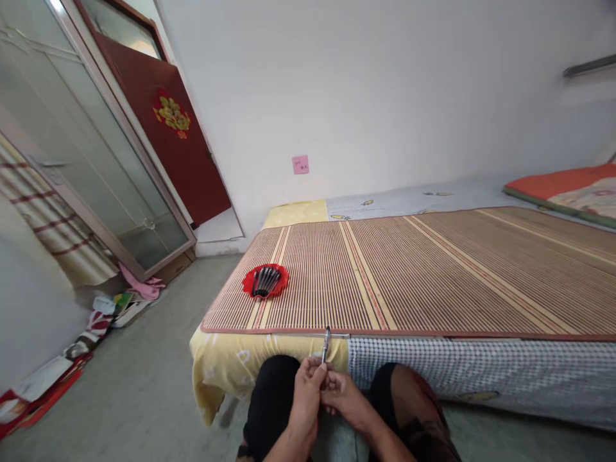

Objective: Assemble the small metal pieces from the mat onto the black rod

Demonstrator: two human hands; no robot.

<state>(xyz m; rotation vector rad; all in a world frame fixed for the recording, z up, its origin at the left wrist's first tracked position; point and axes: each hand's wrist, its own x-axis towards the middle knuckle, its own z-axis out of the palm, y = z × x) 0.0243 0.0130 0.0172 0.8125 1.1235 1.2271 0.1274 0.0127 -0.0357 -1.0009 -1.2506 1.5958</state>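
Just in front of the mat's near edge, a slim pen (326,344) with a dark upper end and a pale, shiny lower part stands nearly upright. My left hand (307,386) pinches its lower end between thumb and fingers. Close against it on the right is my right hand (342,396), its fingers curled together below the pen; what they hold, if anything, is hidden. Farther off to the left, a red scalloped dish (283,274) rests on the mat with several dark pens (264,281) side by side in it.
A striped bamboo mat (317,276) covers the bed, over a yellow and checked sheet (269,353). Orange folded bedding (548,185) lies at the far right. A pink note (300,165) is on the wall. Glass door (110,147) and floor clutter (101,317) are left.
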